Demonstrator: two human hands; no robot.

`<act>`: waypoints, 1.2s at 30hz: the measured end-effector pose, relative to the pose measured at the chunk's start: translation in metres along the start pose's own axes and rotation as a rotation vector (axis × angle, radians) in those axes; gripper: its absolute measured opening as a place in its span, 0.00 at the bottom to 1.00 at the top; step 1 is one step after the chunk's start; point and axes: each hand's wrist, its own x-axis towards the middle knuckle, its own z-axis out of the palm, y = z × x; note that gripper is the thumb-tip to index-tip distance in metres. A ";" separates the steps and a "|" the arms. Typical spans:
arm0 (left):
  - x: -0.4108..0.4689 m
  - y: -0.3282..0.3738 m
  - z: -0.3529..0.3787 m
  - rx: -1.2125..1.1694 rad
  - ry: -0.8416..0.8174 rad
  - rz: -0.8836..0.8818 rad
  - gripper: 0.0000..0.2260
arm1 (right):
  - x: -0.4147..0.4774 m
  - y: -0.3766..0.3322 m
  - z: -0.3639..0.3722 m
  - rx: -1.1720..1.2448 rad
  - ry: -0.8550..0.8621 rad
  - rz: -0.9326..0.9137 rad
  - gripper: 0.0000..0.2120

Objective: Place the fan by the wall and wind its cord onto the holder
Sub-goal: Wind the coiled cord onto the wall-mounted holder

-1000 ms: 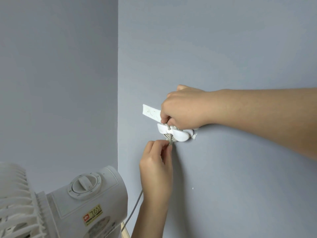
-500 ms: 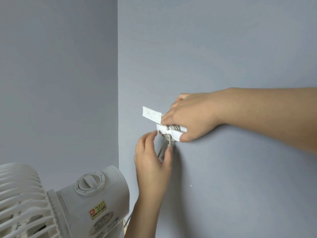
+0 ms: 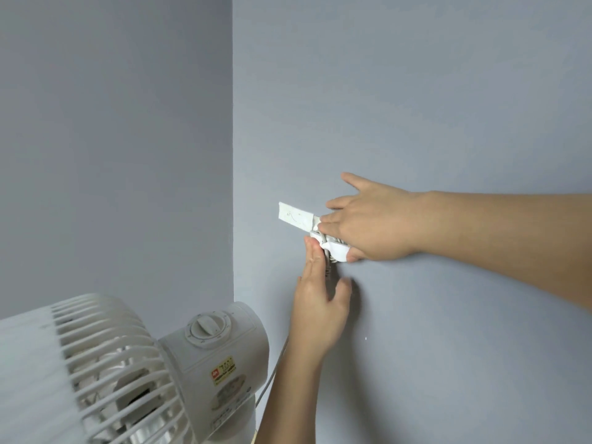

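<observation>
Standing at lower left by the blue wall (image 3: 416,91) corner, white fan (image 3: 134,373), holder (image 3: 331,249) on the wall right of it, right hand (image 3: 371,225) spread, pressing the holder, left hand (image 3: 320,302) half open, fingers on the wound cord (image 3: 327,264)
</observation>
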 end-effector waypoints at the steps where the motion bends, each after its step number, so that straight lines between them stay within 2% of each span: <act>1: -0.001 0.004 -0.001 -0.119 -0.015 -0.004 0.31 | -0.005 -0.001 0.000 -0.016 -0.014 0.008 0.28; 4: 0.003 0.017 -0.003 -0.335 0.083 -0.006 0.19 | -0.023 0.002 -0.003 -0.074 -0.054 0.020 0.31; 7: 0.012 0.026 0.002 -0.324 0.206 -0.049 0.09 | -0.028 0.009 -0.004 -0.005 0.015 0.015 0.23; 9: 0.015 0.028 0.007 -0.282 0.232 -0.098 0.11 | -0.029 0.015 -0.002 0.034 0.074 0.033 0.19; 12: 0.019 0.029 0.012 -0.221 0.233 -0.181 0.25 | -0.027 0.020 0.002 -0.013 0.113 0.031 0.20; 14: 0.021 0.030 0.012 -0.171 0.229 -0.186 0.27 | -0.026 0.020 0.005 -0.049 0.137 0.032 0.19; 18: 0.014 0.033 0.007 -0.133 0.172 -0.175 0.25 | -0.025 0.020 0.006 -0.038 0.161 0.029 0.18; 21: 0.010 0.033 0.001 -0.151 0.114 -0.139 0.12 | -0.026 0.021 0.006 -0.017 0.159 0.031 0.18; 23: 0.009 0.034 -0.004 -0.188 0.121 -0.152 0.09 | -0.026 0.021 0.004 -0.003 0.146 0.036 0.21; 26: 0.003 0.033 -0.004 -0.161 0.123 -0.205 0.10 | -0.025 0.018 0.002 0.007 0.118 0.022 0.25; 29: -0.005 0.030 0.001 -0.007 0.057 -0.192 0.24 | -0.021 0.015 -0.001 0.041 0.091 0.020 0.29; 31: -0.007 0.031 0.004 0.072 0.042 -0.159 0.32 | -0.018 0.012 -0.001 0.025 0.071 0.019 0.28; 36: -0.013 0.036 0.004 0.187 0.052 -0.157 0.32 | -0.012 0.002 0.006 -0.019 0.084 0.060 0.21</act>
